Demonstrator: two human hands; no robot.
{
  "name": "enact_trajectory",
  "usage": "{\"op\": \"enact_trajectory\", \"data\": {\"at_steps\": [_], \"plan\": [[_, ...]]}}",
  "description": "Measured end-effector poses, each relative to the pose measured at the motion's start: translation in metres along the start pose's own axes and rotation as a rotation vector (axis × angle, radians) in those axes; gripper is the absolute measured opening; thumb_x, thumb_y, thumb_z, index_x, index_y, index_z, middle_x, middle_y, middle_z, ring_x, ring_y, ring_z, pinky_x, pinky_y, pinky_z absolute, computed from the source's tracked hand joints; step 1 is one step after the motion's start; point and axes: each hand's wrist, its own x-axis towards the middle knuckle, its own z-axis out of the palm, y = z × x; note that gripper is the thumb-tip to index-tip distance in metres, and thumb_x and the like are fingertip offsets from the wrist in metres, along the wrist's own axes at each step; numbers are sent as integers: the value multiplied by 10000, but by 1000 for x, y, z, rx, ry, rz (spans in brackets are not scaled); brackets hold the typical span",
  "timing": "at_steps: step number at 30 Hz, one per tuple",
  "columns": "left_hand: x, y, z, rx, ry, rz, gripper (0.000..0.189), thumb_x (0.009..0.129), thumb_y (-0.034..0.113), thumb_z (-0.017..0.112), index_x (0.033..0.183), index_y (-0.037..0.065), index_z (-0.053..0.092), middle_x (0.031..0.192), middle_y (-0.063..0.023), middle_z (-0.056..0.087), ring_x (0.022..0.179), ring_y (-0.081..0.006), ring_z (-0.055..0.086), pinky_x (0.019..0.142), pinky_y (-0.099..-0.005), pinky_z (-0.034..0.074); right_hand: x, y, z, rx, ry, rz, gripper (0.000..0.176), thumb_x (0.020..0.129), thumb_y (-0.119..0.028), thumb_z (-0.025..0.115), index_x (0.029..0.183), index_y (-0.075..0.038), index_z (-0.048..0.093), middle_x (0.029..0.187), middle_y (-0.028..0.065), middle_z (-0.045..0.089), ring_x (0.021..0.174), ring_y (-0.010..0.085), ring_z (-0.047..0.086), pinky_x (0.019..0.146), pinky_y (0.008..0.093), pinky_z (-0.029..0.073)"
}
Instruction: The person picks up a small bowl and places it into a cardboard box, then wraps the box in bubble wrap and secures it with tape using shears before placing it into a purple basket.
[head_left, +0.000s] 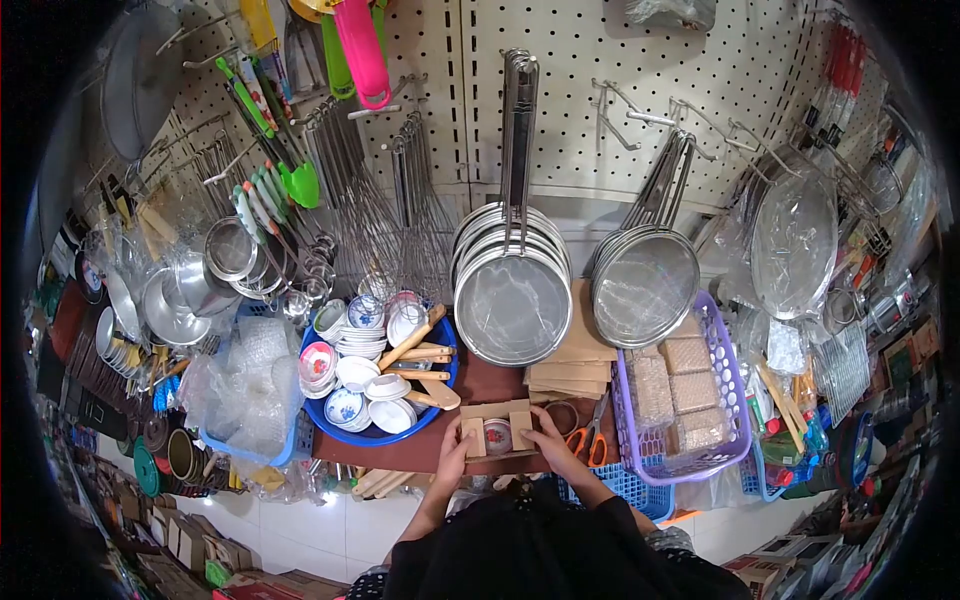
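Note:
A small brown cardboard box [473,438] with its flaps open is held between my two hands at the front edge of the reddish-brown table. Inside it lies a small white dish [497,437] with a red flower pattern. My left hand [455,452] grips the left side of the box, thumb along the flap. On the opposite side, my right hand [549,441] has its fingers closed round the right wall. Orange-handled scissors [597,447] and a roll of brown tape [563,416] rest just right of my right hand.
Left of the box stands a blue basin [330,425] of small bowls and wooden-handled tools. A stack of flat cardboard [572,372] lies behind it. The purple basket [741,425] at right contains bubble-wrapped packs [693,391]. Large strainers [513,310] hang on the pegboard.

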Motion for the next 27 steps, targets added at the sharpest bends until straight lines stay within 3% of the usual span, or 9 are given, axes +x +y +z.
{"op": "enact_trajectory", "data": {"at_steps": [5, 9, 12, 15, 18, 20, 23, 27], "plan": [[5, -7, -5, 73, -20, 78, 457, 929, 83, 565, 1353, 13, 409, 1295, -113, 508, 1193, -195, 477, 1024, -322, 360, 8, 15, -4, -235, -11, -151, 547, 842, 6, 522, 1365, -105, 401, 1343, 101, 433, 1256, 214, 405, 1064, 316, 294], [6, 0, 0, 51, 1, 129, 470, 892, -13, 561, 1339, -6, 415, 1337, -121, 483, 1227, -196, 468, 1045, -320, 351, 6, 0, 1, -186, -62, -134, 576, 832, 67, 503, 1372, -99, 396, 1349, 89, 426, 1249, 191, 413, 1037, 311, 340], [7, -1, -2, 127, -13, 249, 423, 857, -53, 558, 1272, -3, 494, 1366, -137, 466, 1261, -219, 450, 1065, -327, 328, 4, -6, -3, -296, -116, -152, 554, 838, 49, 523, 1361, -98, 417, 1368, 95, 420, 1280, 203, 394, 1053, 316, 319], [8, 0, -12, 276, -111, 234, 343, 839, -53, 563, 1177, 2, 580, 1385, -153, 453, 1297, -246, 423, 1082, -339, 303, 4, 2, -18, -475, -163, -218, 534, 852, -2, 566, 1357, -94, 422, 1392, 103, 408, 1317, 218, 361, 1085, 326, 282], [4, 9, -13, 351, -163, 262, 260, 844, -18, 544, 1085, 19, 635, 1397, -163, 438, 1335, -257, 374, 1092, -353, 282, 4, -10, -26, -455, -265, -168, 558, 854, -69, 628, 1365, -82, 405, 1417, 108, 384, 1344, 228, 328, 1115, 338, 241], [10, 4, -24, 261, -222, 197, 282, 867, 52, 497, 1127, 31, 605, 1422, -162, 416, 1364, -263, 331, 1102, -364, 257, 8, -9, -31, -411, -320, -118, 604, 841, -110, 676, 1372, -71, 391, 1428, 111, 367, 1354, 231, 311, 1130, 346, 219], [11, 0, -27, 156, -286, 179, 294, 923, 149, 441, 1157, 39, 582, 1435, -166, 399, 1389, -265, 287, 1106, -371, 243, 2, -27, -24, -430, -431, -253, 644, 822, -141, 719, 1366, -61, 383, 1428, 113, 356, 1349, 231, 314, 1126, 350, 228], [4, 16, -18, 323, -288, 199, 263, 964, 211, 498, 1154, 45, 572, 1434, -160, 397, 1378, -256, 299, 1097, -364, 259, 4, -14, -19, -562, -278, -253, 586, 826, -154, 730, 1311, -64, 414, 1350, 111, 419, 1301, 227, 363, 1085, 353, 292]]}}
